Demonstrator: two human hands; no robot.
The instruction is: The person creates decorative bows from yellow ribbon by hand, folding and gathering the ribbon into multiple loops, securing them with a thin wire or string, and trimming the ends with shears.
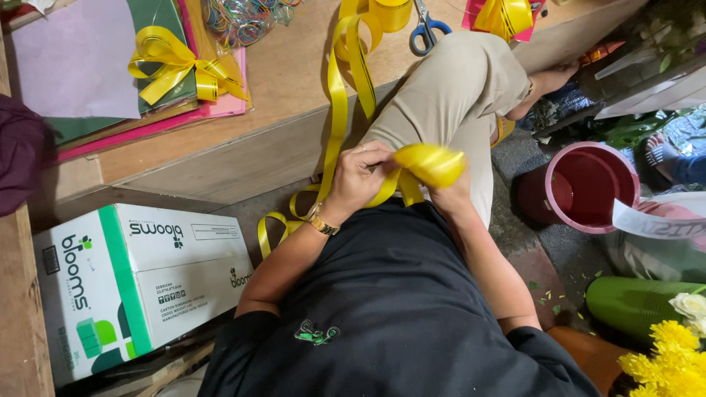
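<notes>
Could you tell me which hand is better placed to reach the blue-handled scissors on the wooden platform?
Probably the right hand. It holds the looped yellow ribbon beside the raised knee, on the same side as the scissors. The left hand pinches the ribbon further left and would have to cross over.

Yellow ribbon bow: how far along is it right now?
Done: one finished yellow bow already lies on the coloured paper sheets on the wooden bench. In hand: the left hand and right hand hold looped yellow ribbon over the knee. Left: the loops are not tied, and the ribbon tail running up to the roll is uncut; the scissors lie untouched.
</notes>
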